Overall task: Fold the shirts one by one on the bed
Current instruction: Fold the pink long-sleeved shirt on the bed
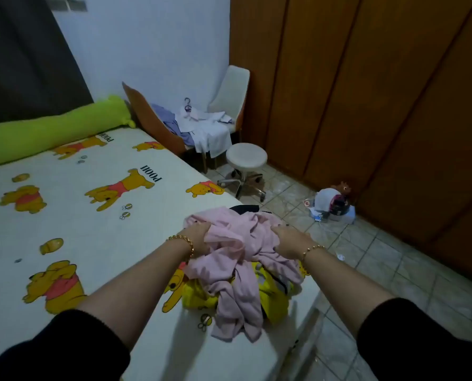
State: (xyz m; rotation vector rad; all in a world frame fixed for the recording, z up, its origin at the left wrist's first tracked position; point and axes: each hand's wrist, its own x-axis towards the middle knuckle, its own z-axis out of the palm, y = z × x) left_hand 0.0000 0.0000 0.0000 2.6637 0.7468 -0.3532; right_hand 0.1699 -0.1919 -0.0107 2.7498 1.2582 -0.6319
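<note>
Sleeves (50, 350), black, fill both lower corners of the frame, and bare forearms reach up from them to a pile of clothes (268, 287) at lower centre, right at the edge of the bed (64, 229) beside the tiled floor (394, 270). The left hand (199, 235) has its fingers curled into the left side of the pink shirt (237, 243). The right hand (290, 240) grips a bunch of the same cloth on the right, fingertips sunk in the folds. The pink shirt lies crumpled on top of the pile, one part trailing toward the bottom of the frame over a yellow garment (273, 295); a dark garment (244, 208) peeks out behind.

The risk, as I judge it, is that lifting the shirt could drag the tangled yellow piece along, and with the pile this close to the edge something may slide onto the floor.

Higher in the frame stand a white stool (246, 156) and a chair (235, 86) draped in pale clothes. A green bolster (50, 133) lies at upper left.
</note>
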